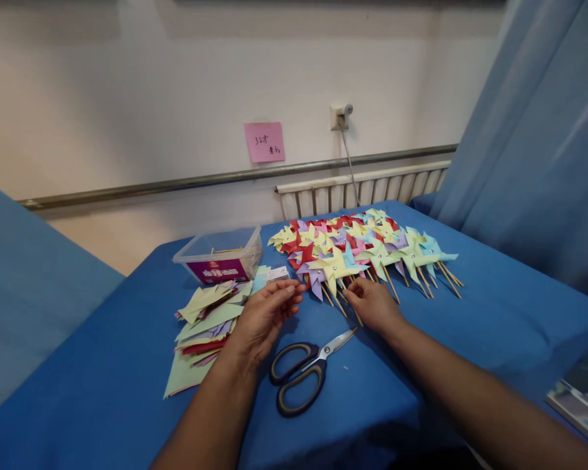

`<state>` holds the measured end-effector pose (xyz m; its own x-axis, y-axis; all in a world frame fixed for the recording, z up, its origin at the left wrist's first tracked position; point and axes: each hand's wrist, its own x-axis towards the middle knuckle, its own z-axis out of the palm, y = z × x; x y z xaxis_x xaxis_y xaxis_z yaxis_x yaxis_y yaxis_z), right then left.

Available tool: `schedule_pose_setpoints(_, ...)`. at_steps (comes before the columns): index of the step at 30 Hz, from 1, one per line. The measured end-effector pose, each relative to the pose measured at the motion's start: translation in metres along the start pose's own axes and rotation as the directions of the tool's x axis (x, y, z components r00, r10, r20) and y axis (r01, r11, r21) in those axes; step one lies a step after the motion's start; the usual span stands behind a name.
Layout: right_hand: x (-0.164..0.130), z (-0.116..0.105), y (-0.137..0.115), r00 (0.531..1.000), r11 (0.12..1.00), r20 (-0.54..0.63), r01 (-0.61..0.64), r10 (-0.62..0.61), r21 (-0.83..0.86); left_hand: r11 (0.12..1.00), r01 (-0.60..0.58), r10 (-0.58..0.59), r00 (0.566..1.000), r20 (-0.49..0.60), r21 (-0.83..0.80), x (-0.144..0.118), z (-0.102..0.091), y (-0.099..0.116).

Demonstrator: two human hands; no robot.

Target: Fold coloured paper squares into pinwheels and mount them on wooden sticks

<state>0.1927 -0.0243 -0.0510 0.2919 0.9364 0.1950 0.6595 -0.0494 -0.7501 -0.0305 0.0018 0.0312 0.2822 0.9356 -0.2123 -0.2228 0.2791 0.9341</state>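
Paper pinwheels [318, 241] in yellow, red, purple, pink, green and blue lie overlapping in rows, their thin wooden sticks pointing toward me. At the near edge of the pile, my right hand [375, 305] is closed, thumb and fingers pinched at the stick of a yellow pinwheel [334, 268]. Left of it my left hand [269, 316] hovers with loosely curved fingers apart and nothing in them. Scissors [316, 365] with dark handles lie between my forearms, blades slightly apart. Beside my left hand is a stack of coloured paper pieces [208, 326], partly hidden by my wrist.
A clear plastic box [220, 258] with a purple label stands behind the paper stack, some sticks inside. Blue cloth [494, 313] covers the table. At the back are a wall with a pink note [264, 141], a pipe and a radiator [367, 189]. A blue curtain [529, 130] hangs right.
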Motion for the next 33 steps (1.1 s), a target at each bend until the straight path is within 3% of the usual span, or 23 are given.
schedule_pose_setpoints(5, -0.003, -0.001, 0.0, 0.997, 0.999, -0.064, 0.046, -0.047, -0.014, 0.999, -0.034, 0.034, 0.999, 0.009, 0.012, 0.002, -0.004, 0.0)
schedule_pose_setpoints(8, -0.011, -0.004, -0.003, 0.983, 0.99, -0.113, 0.144, -0.144, -0.004, 0.996, -0.07, 0.071, 0.998, -0.003, 0.054, 0.004, -0.006, -0.002)
schedule_pose_setpoints(11, -0.026, -0.005, -0.013, 0.951, 0.949, -0.01, 0.308, -0.308, 0.063, 0.99, -0.113, 0.117, 0.992, -0.044, 0.085, 0.008, -0.007, -0.003)
schedule_pose_setpoints(13, -0.035, -0.004, -0.023, 0.873, 0.893, 0.188, 0.44, -0.451, 0.101, 0.979, -0.185, 0.195, 0.973, -0.119, 0.091, 0.01, -0.008, -0.002)
schedule_pose_setpoints(15, -0.043, -0.001, -0.033, 0.751, 0.828, 0.376, 0.554, -0.542, 0.086, 0.957, -0.28, 0.291, 0.931, -0.22, 0.082, 0.012, -0.012, 0.001)
schedule_pose_setpoints(17, -0.046, 0.002, -0.041, 0.671, 0.795, 0.495, 0.603, -0.552, 0.069, 0.927, -0.367, 0.371, 0.873, -0.316, 0.073, 0.015, -0.019, 0.006)
schedule_pose_setpoints(19, -0.046, 0.007, -0.046, 0.629, 0.791, 0.562, 0.607, -0.538, 0.078, 0.898, -0.434, 0.428, 0.82, -0.382, 0.075, 0.017, -0.027, 0.01)
schedule_pose_setpoints(21, -0.046, 0.011, -0.05, 0.602, 0.79, 0.594, 0.606, -0.534, 0.096, 0.884, -0.463, 0.449, 0.794, -0.409, 0.07, 0.02, -0.032, 0.013)
schedule_pose_setpoints(25, -0.05, 0.022, -0.059, 0.571, 0.763, 0.606, 0.64, -0.554, 0.095, 0.887, -0.458, 0.437, 0.796, -0.419, 0.055, 0.022, -0.034, 0.013)
schedule_pose_setpoints(30, -0.047, 0.041, -0.076, 0.457, 0.615, 0.62, 0.787, -0.638, 0.052, 0.889, -0.455, 0.438, 0.804, -0.402, 0.058, 0.02, -0.03, 0.011)
schedule_pose_setpoints(33, -0.038, 0.051, -0.083, 0.426, 0.53, 0.606, 0.848, -0.672, -0.009, 0.889, -0.453, 0.438, 0.8, -0.41, 0.067, 0.019, -0.03, 0.011)
